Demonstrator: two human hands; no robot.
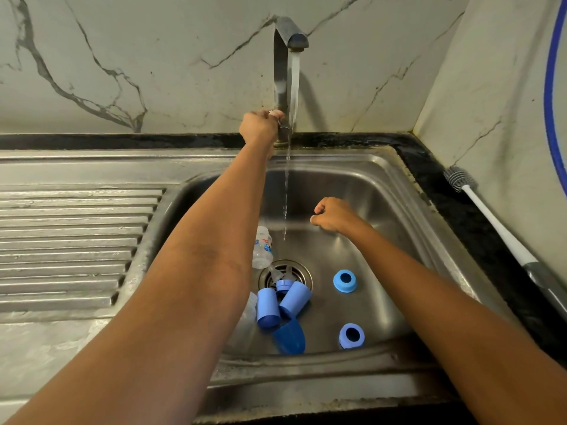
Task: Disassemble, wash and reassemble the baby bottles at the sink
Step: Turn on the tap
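The left hand (260, 127) gripped the base of the tap (288, 41) behind the steel sink (383, 191), and water (288, 185) ran into the basin. Below it lay one clear bottle (263, 246); its blue and red print was too small to read. A second clear bottle (245, 317) showed partly behind the left arm. Three blue caps (268, 308) lay heaped by the drain (296, 271), with a teat (274, 273) in a blue ring (283, 284) over it. Two more blue rings (345, 281) lay apart to the right. The right hand (333, 214) hovered clenched above the basin, holding nothing that I could see. One brush (491, 216) lay on the tabletop (429, 167) at the far right.
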